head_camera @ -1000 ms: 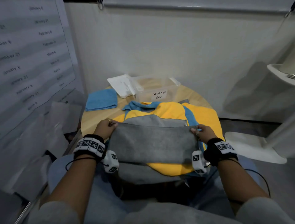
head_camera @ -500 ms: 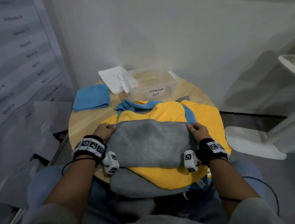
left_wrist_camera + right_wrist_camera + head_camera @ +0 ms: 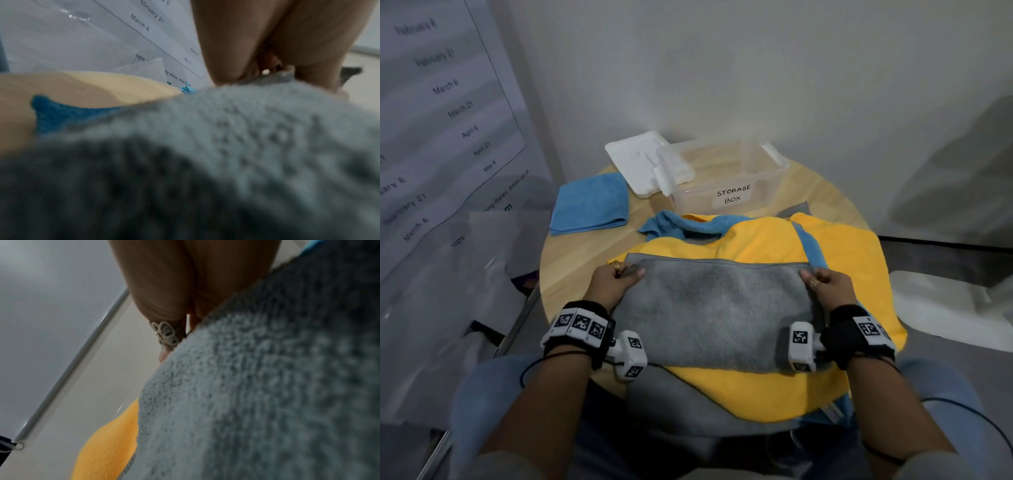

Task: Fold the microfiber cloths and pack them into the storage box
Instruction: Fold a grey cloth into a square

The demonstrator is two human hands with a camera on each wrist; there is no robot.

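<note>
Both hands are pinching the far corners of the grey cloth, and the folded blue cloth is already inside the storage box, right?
Not quite. In the head view the folded blue cloth lies on the table, left of the storage box. Left hand and right hand do hold the grey cloth.

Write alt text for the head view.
Both hands, left hand and right hand, pinch the far corners of a folded grey cloth over yellow cloths on a round table; beyond stands an empty storage box.
</note>
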